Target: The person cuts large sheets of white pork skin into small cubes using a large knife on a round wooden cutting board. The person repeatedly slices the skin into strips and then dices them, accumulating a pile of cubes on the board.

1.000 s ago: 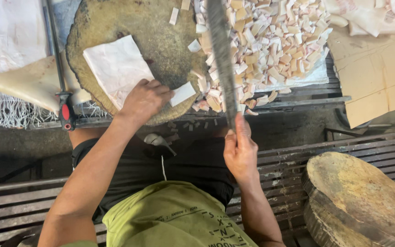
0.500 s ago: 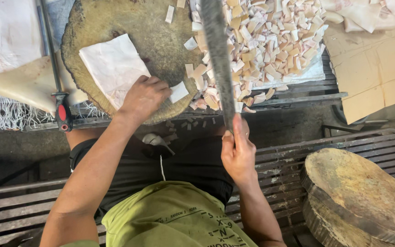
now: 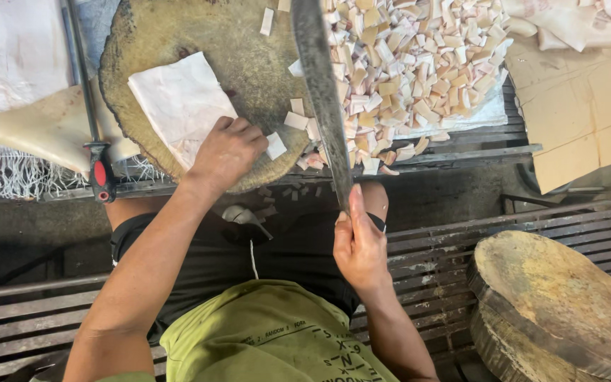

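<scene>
Fingers of my left hand [image 3: 226, 152] are curled down together, pinning the near corner of the pale flat sheet of white material [image 3: 178, 102] to the round, worn wooden chopping block [image 3: 199, 35]; a small cut square [image 3: 276, 146] lies just beside my knuckles on the right. Compared with a moment ago the block and sheet sit a little further left in my view and my left hand has crept slightly along the sheet, so the next strip seems lined up for cutting. To the right, the fingers of my right hand [image 3: 359, 244] are wrapped shut on the handle of the long dark steel blade [image 3: 319, 92], thumb laid along its spine; the blade has stayed raised over the block's right edge, pointing away from me, much as before. Left of my left hand lie a red-handled metal rod [image 3: 97, 166], a cream cloth [image 3: 37, 127] and some frayed white netting [image 3: 1, 177]. Beyond the blade, right of both hands, the heap of small cream and pinkish cut pieces [image 3: 419, 64] spreads over a white sheet, with brown cardboard [image 3: 588, 113] further right. Near my right wrist two more round wooden blocks [image 3: 560, 297] are stacked on the slatted bench [image 3: 433, 247]. Loose squares at the block's near edge crowd the blade's path.
</scene>
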Demonstrator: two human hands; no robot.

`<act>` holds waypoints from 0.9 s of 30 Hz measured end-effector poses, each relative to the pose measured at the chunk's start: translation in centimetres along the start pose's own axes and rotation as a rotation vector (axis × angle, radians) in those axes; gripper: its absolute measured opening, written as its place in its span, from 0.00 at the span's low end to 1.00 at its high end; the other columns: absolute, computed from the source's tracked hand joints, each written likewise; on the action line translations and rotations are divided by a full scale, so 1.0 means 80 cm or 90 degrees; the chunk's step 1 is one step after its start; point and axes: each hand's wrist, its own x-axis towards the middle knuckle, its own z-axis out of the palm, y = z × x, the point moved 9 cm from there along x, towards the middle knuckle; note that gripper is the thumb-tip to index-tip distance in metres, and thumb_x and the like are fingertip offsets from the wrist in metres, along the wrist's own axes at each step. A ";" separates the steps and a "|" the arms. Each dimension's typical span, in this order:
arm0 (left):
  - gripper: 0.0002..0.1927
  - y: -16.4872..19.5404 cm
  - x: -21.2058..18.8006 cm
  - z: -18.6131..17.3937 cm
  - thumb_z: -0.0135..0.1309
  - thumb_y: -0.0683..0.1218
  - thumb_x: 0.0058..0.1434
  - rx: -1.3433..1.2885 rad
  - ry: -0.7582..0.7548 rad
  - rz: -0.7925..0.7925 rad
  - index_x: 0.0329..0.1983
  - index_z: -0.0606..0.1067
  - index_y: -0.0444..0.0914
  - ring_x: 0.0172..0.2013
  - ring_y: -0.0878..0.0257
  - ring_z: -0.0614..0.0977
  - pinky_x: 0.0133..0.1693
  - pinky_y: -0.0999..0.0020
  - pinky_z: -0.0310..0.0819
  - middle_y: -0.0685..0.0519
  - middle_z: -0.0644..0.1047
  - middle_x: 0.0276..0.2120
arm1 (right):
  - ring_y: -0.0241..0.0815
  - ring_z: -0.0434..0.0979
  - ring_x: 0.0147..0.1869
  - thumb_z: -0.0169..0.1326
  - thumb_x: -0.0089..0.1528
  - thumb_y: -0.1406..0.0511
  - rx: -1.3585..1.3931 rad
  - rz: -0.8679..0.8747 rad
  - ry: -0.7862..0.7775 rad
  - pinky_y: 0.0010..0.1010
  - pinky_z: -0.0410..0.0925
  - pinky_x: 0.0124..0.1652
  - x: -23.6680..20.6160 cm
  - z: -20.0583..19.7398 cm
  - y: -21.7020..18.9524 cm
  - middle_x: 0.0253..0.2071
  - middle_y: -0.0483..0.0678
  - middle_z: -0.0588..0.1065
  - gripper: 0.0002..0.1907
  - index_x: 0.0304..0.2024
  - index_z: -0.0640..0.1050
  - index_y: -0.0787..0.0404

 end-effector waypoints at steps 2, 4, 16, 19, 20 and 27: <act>0.04 -0.001 -0.001 -0.001 0.54 0.42 0.56 0.005 -0.003 -0.013 0.33 0.79 0.44 0.44 0.60 0.77 0.49 0.62 0.70 0.58 0.78 0.36 | 0.54 0.81 0.34 0.54 0.61 0.77 -0.023 0.000 -0.065 0.36 0.74 0.36 -0.002 0.024 -0.002 0.39 0.60 0.78 0.37 0.72 0.62 0.64; 0.04 0.000 -0.002 0.001 0.54 0.42 0.57 -0.004 -0.027 -0.028 0.33 0.79 0.43 0.45 0.60 0.77 0.50 0.61 0.70 0.58 0.78 0.36 | 0.57 0.80 0.32 0.55 0.59 0.76 -0.050 0.033 -0.152 0.40 0.73 0.34 -0.004 0.049 0.004 0.34 0.59 0.78 0.38 0.72 0.63 0.63; 0.29 -0.109 -0.117 -0.057 0.62 0.51 0.68 0.000 0.182 -0.486 0.63 0.71 0.26 0.60 0.42 0.71 0.62 0.42 0.63 0.37 0.72 0.58 | 0.60 0.82 0.32 0.51 0.60 0.74 0.012 0.126 -0.221 0.42 0.75 0.34 -0.022 0.029 0.012 0.34 0.64 0.78 0.34 0.70 0.65 0.62; 0.41 -0.148 -0.148 -0.050 0.67 0.56 0.64 -0.067 0.199 -0.645 0.66 0.67 0.23 0.57 0.34 0.66 0.56 0.37 0.61 0.29 0.67 0.57 | 0.62 0.82 0.36 0.51 0.59 0.75 -0.005 0.062 -0.223 0.43 0.75 0.34 -0.026 0.038 0.010 0.41 0.67 0.79 0.34 0.69 0.66 0.64; 0.40 -0.152 -0.143 -0.043 0.68 0.57 0.62 -0.055 0.171 -0.647 0.63 0.68 0.23 0.55 0.33 0.65 0.54 0.36 0.60 0.28 0.67 0.56 | 0.63 0.82 0.36 0.51 0.59 0.75 -0.006 0.062 -0.209 0.44 0.75 0.35 -0.021 0.041 0.017 0.40 0.67 0.79 0.34 0.69 0.66 0.64; 0.30 -0.169 -0.106 0.001 0.72 0.52 0.50 -0.138 0.168 -0.727 0.48 0.74 0.32 0.54 0.38 0.67 0.55 0.39 0.61 0.38 0.71 0.51 | 0.61 0.77 0.24 0.55 0.61 0.71 -0.216 0.037 -0.101 0.48 0.70 0.29 0.059 0.051 0.087 0.20 0.59 0.76 0.30 0.67 0.70 0.59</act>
